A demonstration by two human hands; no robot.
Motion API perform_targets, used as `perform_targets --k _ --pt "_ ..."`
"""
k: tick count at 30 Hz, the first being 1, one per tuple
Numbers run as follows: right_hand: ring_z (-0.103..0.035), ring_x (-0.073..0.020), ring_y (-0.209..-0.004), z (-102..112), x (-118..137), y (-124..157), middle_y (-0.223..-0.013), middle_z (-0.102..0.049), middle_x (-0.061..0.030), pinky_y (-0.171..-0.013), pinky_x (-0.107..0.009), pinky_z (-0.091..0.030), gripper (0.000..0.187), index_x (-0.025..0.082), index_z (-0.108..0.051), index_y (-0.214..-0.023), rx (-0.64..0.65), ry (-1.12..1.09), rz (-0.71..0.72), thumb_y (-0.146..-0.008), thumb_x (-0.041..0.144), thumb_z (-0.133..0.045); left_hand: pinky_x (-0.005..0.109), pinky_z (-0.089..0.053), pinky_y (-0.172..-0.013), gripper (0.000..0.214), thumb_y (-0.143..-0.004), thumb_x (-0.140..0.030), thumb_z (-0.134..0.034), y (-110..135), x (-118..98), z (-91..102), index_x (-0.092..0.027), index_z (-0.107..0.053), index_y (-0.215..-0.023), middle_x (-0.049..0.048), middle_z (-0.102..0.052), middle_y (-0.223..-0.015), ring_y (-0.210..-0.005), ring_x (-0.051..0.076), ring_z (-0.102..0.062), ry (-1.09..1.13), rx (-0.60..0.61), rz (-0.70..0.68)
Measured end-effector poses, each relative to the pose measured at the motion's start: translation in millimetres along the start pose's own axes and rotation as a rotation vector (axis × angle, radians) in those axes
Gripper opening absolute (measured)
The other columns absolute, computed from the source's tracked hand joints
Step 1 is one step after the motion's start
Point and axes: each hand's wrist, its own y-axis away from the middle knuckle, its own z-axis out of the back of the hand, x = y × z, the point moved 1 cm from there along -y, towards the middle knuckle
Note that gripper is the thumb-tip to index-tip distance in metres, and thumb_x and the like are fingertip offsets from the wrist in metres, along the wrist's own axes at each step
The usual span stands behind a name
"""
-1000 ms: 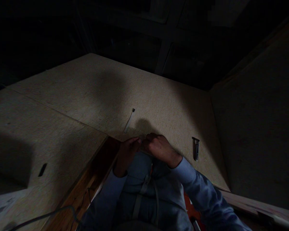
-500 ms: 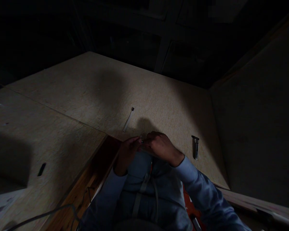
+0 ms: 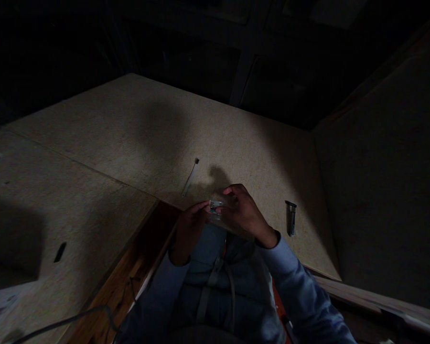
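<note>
A small clear, shiny piece (image 3: 215, 204), perhaps a plastic case, sits between my two hands above the near edge of the table; the dim light hides its exact kind. My left hand (image 3: 191, 224) pinches its left side between thumb and fingertips. On the other side, my right hand (image 3: 245, 212) has its index finger lifted and curved away, with the thumb reaching to the piece. Just beyond my hands lies a toothbrush (image 3: 190, 178) with a dark head. To the right a razor (image 3: 291, 219) rests on the table.
The pale table (image 3: 222, 134) has a seam running across its left part. An open wooden drawer (image 3: 143, 253) is below the edge at left. A small black object (image 3: 60, 252) and a cable (image 3: 68, 319) are further left. A wall panel (image 3: 383, 200) stands at right.
My right hand's fingers have opened and lifted off the small clear piece, so more of it shows. My left hand stays on it in about the same place.
</note>
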Motion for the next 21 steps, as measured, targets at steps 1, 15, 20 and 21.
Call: perform_targets --k 1,15,20,21 --pt "-0.06 -0.0208 -0.1 -1.9 -4.3 1.1 -0.112 -0.062 -0.0114 -0.087 -0.034 -0.05 0.051 0.013 -0.061 -0.113 0.02 -0.123 -0.071 -0.069 0.03 -0.082 0.025 -0.049 -0.065 0.054 -0.087 -0.051 -0.063 1.0 -0.9 -1.1 -0.005 -0.071 -0.115 0.0077 -0.069 -0.077 -0.067 0.015 -0.064 0.006 -0.011 -0.002" --pt "-0.069 -0.0155 -0.081 -28.3 -10.6 13.8 -0.092 -0.074 -0.0066 -0.078 -0.028 -0.054 0.038 0.012 -0.071 -0.098 0.052 -0.82 -0.428 -0.066 0.028 -0.085 0.029 -0.057 -0.075 0.048 -0.083 -0.048 -0.069 1.7 2.6 -5.4 -0.01 -0.071 -0.112 0.013 -0.073 -0.103 -0.082 0.02 -0.071 0.158 -0.035 0.034" --pt "-0.07 -0.0157 -0.083 -33.0 -9.5 14.7 -0.096 -0.075 -0.007 -0.079 -0.028 -0.055 0.037 0.013 -0.073 -0.098 0.031 -0.813 -0.418 -0.067 0.03 -0.084 0.029 -0.057 -0.076 0.044 -0.082 -0.045 -0.07 1.0 6.8 -2.5 -0.01 -0.072 -0.108 0.0118 -0.073 -0.1 -0.082 0.02 -0.071 0.164 -0.06 0.028" --pt "-0.07 -0.0158 -0.083 -34.7 -9.1 15.6 -0.097 -0.075 -0.0071 -0.079 -0.028 -0.055 0.039 0.013 -0.074 -0.099 0.011 -0.822 -0.424 -0.067 0.032 -0.085 0.029 -0.057 -0.076 0.044 -0.081 -0.045 -0.071 0.9 7.7 -2.2 -0.01 -0.072 -0.107 0.0115 -0.073 -0.099 -0.083 0.02 -0.07 0.169 -0.072 0.022"
